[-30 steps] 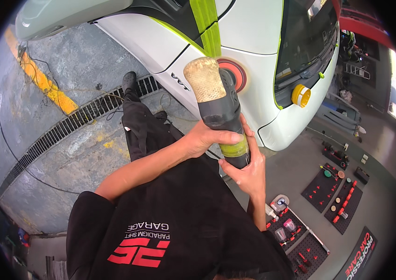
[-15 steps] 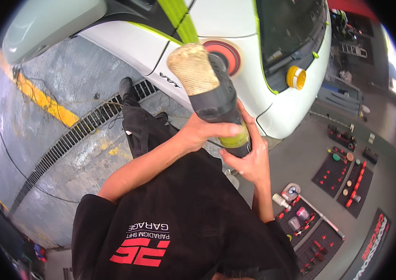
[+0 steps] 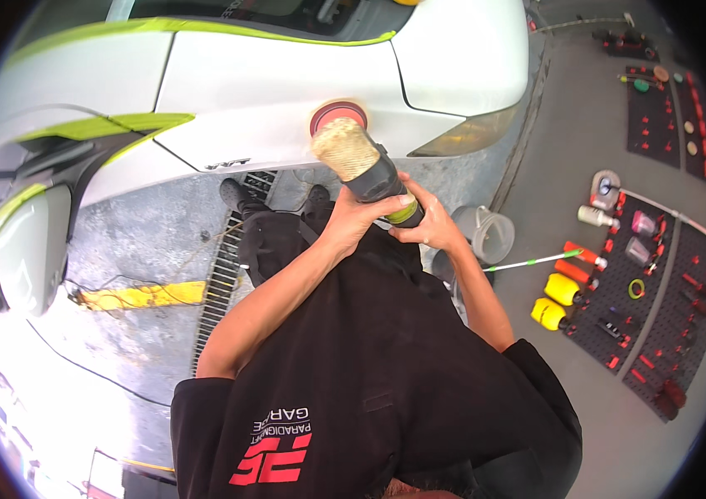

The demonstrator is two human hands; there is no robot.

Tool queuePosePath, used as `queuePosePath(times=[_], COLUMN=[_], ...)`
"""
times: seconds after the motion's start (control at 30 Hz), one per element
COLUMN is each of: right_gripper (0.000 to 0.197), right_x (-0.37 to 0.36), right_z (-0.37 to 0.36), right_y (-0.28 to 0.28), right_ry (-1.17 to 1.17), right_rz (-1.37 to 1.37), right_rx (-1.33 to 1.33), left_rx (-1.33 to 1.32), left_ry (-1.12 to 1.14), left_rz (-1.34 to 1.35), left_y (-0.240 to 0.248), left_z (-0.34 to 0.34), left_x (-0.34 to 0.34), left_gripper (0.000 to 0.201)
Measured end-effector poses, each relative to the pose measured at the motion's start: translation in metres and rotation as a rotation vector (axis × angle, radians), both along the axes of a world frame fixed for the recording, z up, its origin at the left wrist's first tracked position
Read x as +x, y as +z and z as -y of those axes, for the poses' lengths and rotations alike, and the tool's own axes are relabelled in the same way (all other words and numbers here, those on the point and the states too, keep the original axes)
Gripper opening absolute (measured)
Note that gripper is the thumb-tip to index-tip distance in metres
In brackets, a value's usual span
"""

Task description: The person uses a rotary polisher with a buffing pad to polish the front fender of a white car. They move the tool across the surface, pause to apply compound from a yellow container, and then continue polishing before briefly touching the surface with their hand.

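Both my hands hold a cordless car polisher (image 3: 380, 181) with a black body, a yellow-green band and a tan ribbed wrap over its head. A red round polishing pad (image 3: 339, 111) at its front lies against the white fender (image 3: 278, 91) of a car. Around the body, behind the wrapped head, my left hand (image 3: 359, 218) is closed with its thumb lying across the tool. My right hand (image 3: 436, 218) grips the rear end, its fingers curled about the black base. The tan wrap hides part of the pad.
Green masking tape (image 3: 245, 32) edges the windscreen. A side mirror (image 3: 33, 249) juts out at left. Below the car runs a floor grate (image 3: 218, 295). Clear buckets (image 3: 490, 233) stand right of me, near pegboards (image 3: 611, 308) with bottles and tools. A cable (image 3: 95, 362) lies on the floor.
My view has turned, so the car now lies across the top and the buckets show. The pad is still on the white panel, and both hands keep their hold on the polisher.
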State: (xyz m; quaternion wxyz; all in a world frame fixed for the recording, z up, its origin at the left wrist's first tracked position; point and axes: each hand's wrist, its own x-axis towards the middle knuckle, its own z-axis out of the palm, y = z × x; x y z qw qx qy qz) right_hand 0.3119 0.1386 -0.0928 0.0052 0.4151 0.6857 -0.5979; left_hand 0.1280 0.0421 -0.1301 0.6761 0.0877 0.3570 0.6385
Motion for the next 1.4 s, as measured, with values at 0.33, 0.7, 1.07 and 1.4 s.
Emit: queuePosePath(times=[0.33,0.7,1.07,1.4], right_gripper=[0.088,0.086,0.094,0.087], right_x=[-0.085,-0.029,0.010,-0.131], right_z=[0.046,0.046,0.050,0.110], right_y=[-0.070,-0.102,-0.092,-0.098], right_ry=[0.057,-0.201,-0.326,-0.195], right_rz=[-0.368,-0.428,-0.399,-0.482], right_rx=[0.077,0.049,0.005,-0.004], left_rx=[-0.203,-0.287,-0.320,-0.342], left_ry=[0.147,-0.051,-0.256,-0.067], left_rz=[-0.289,-0.436,-0.400,-0.541], left_y=[0.009,-0.005,0.011,0.010], left_z=[0.052,0.016,-0.024,0.076], left_x=[-0.065,-0.015,0.018,-0.113], left_gripper=[0.057,0.067,0.062,0.060])
